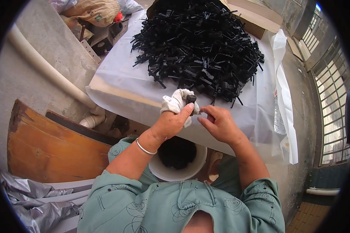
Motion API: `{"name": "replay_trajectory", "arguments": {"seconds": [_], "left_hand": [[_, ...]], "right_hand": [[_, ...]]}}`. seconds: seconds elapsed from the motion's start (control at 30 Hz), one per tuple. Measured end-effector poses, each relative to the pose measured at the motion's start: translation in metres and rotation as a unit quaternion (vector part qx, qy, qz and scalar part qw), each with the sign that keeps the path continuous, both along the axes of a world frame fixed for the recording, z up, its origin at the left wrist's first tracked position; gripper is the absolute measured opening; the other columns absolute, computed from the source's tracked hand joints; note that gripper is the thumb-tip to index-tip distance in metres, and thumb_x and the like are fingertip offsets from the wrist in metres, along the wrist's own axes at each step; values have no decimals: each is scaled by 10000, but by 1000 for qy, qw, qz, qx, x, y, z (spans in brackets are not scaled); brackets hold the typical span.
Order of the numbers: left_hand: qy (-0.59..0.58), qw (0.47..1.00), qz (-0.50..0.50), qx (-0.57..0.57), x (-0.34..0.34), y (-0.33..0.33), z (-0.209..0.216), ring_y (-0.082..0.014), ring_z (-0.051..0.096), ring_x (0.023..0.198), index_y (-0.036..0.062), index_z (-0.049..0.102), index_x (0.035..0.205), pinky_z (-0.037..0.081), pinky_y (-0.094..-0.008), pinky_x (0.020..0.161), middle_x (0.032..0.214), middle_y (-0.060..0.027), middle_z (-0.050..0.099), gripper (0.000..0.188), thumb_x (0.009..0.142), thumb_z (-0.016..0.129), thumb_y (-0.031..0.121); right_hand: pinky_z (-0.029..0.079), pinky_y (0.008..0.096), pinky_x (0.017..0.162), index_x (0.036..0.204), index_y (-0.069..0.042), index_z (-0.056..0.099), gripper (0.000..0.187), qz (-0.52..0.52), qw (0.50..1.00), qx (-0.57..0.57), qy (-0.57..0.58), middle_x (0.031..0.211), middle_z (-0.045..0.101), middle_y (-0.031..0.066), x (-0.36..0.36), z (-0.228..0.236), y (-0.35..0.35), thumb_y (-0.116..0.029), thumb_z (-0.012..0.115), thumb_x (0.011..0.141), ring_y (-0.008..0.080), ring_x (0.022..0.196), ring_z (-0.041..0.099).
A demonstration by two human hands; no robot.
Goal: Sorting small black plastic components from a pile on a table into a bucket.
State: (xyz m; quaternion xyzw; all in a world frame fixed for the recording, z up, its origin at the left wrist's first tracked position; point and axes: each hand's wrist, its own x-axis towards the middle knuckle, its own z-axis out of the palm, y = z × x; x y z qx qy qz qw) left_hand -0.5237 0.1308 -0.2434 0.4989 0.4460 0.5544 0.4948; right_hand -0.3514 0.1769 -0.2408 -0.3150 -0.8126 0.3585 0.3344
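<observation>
My left hand (pixel 174 121) is closed on a small black plastic part (pixel 191 99), with the thumb pressed against it. A white cloth or glove (pixel 174 103) is bunched around the fingers of that hand. Close beside the part, my right hand (pixel 221 124) has its thumb and forefinger brought together; what they pinch, if anything, is too small to make out. Just beyond both hands, a large heap of black plastic parts (pixel 200 54) with thin prongs is piled on the table. Below my hands, a white bucket (pixel 175 178) between my legs holds more black pieces.
White sheeting (pixel 122 83) covers the table and hangs over its near edge. An opened cardboard box (pixel 256 17) lies behind the heap. On the left are a curved wooden board (pixel 54 143), a pale pipe (pixel 46 64) and sacks (pixel 91 13). A barred window (pixel 334 101) is at right.
</observation>
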Motion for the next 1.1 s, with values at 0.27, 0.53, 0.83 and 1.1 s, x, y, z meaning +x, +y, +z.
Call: {"name": "replay_trajectory", "arguments": {"seconds": [0.27, 0.53, 0.83, 1.1], "left_hand": [[71, 989, -110, -71, -2, -5, 12, -57, 435, 586, 36, 375, 1247, 368, -194, 511, 846, -27, 526, 380, 876, 393, 114], [27, 987, -150, -50, 4, -11, 20, -50, 431, 619, 32, 414, 1167, 376, -201, 543, 813, -10, 493, 324, 858, 456, 120], [209, 973, -28, 98, 15, -8, 7, -146, 500, 717, 10, 445, 1068, 419, -270, 644, 814, -78, 518, 245, 825, 449, 47], [276, 956, 8, 101, 17, -18, 10, -250, 525, 760, -7, 461, 1025, 428, -328, 694, 836, -148, 534, 239, 789, 430, 15]], "right_hand": [[394, 269, 456, 826, -22, 618, 124, 43, 976, 187, 105, 624, 532, 77, 4, -2, 9, 11, 670, 719, 176, 508, 494], [354, 214, 501, 846, -21, 517, 143, -14, 978, -107, 179, 637, 472, -32, -7, -5, -5, -75, 644, 809, 44, 570, 374], [351, 283, 496, 727, 9, 504, 245, 25, 998, -45, 48, 581, 430, 56, -5, -5, -7, -155, 503, 910, 119, 538, 377], [373, 336, 479, 728, 10, 520, 215, -11, 996, -52, 78, 569, 472, 156, -16, -13, -18, -130, 514, 891, 241, 485, 400]]}}
